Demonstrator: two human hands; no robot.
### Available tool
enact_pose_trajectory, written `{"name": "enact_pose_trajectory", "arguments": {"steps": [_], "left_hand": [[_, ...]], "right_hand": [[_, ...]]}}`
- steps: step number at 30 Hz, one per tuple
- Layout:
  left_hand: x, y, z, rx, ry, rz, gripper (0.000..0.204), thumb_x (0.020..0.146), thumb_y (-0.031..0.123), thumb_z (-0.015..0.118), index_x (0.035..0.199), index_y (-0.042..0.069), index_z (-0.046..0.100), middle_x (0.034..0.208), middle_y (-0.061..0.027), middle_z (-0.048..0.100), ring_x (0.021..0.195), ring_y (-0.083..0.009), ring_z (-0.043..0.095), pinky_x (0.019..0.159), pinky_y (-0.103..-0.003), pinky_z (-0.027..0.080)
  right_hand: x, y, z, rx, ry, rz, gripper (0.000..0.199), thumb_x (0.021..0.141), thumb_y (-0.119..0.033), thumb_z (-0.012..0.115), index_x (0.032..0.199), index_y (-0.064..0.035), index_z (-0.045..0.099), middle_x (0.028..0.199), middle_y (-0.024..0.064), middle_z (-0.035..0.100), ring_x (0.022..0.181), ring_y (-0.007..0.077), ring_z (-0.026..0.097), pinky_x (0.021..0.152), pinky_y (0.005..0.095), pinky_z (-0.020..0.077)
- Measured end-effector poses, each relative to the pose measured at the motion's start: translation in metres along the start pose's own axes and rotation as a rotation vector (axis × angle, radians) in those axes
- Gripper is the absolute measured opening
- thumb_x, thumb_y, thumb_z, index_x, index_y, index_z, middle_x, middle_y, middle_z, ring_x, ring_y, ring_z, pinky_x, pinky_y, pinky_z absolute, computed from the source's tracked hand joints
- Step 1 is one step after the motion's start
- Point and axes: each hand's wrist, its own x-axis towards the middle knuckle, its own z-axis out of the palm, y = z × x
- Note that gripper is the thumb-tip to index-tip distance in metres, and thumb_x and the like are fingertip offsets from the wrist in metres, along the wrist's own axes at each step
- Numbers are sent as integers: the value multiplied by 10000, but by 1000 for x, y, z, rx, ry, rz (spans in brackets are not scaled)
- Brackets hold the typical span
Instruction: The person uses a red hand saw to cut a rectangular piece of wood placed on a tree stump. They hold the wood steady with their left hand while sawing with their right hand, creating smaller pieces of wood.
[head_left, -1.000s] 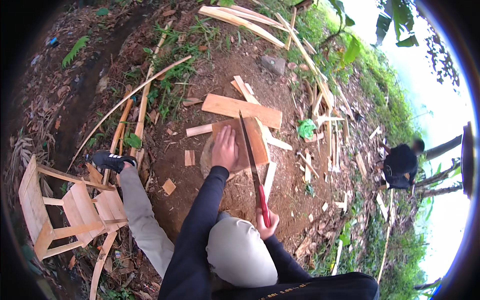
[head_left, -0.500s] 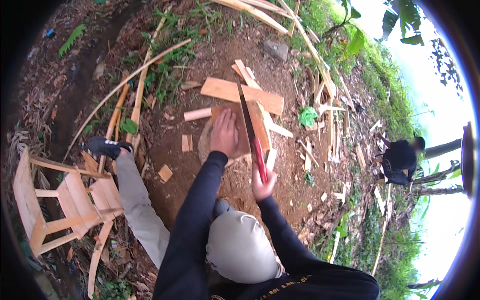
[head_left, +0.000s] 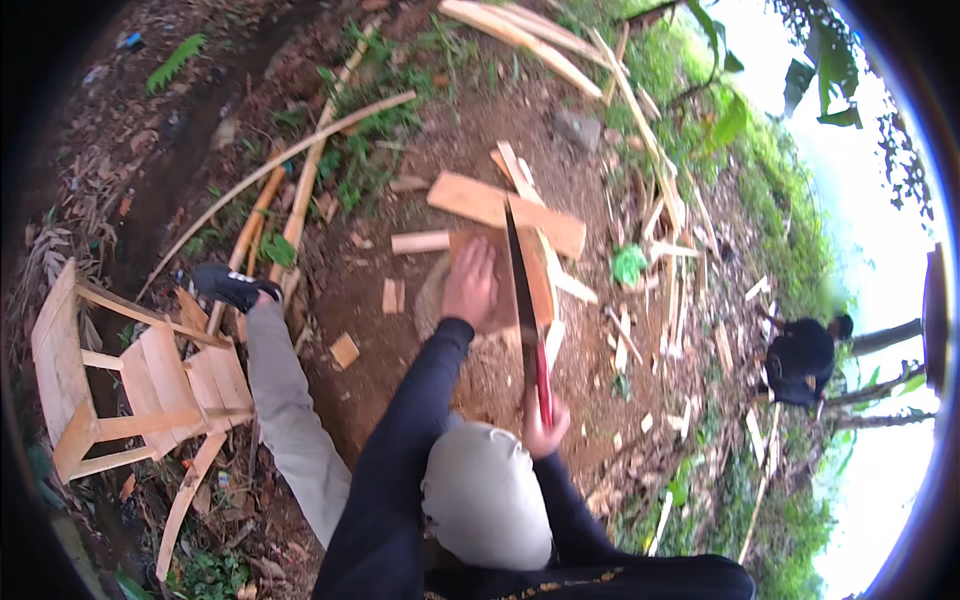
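Observation:
My left hand lies flat with fingers outstretched on a brown wooden board, pressing it over a round stump. My right hand is wrapped round the red handle of a handsaw. Its dark blade points away from me and runs along the right part of the board, just right of my left hand. Whether the teeth are inside a cut is not clear. A paler piece of wood shows to the right of the blade. Beyond the stump, a flat plank lies crosswise on the ground.
Small wood offcuts lie on the soil near my outstretched leg. A slatted wooden chair-like frame stands at left. Long wooden strips lie at the far side, near a green plastic bag. Another person bends over at right.
My right hand has drawn the saw back toward me, so the handle sits nearer my body. My left hand stays on the board. The whole view has shifted slightly.

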Motion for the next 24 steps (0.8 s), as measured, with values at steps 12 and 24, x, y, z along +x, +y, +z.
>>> {"name": "enact_pose_trajectory", "arguments": {"steps": [12, 24], "left_hand": [[8, 4, -4, -69, 27, -38, 450, 857, 93, 564, 1276, -72, 566, 1395, -227, 530, 1361, -355, 448, 1171, -464, 327], [3, 15, 1, -99, 0, -50, 475, 854, 136, 577, 1282, -69, 569, 1415, -227, 515, 1381, -359, 420, 1172, -452, 322]], "right_hand": [[-20, -41, -3, 88, 72, -15, 216, 928, -95, 633, 1067, 48, 716, 686, -23, 627, 608, 41, 544, 550, 239, 429], [-10, -25, 6, 72, 176, -103, 173, 955, -161, 637, 889, -8, 684, 677, 7, 626, 564, 51, 536, 517, 233, 427]]}}
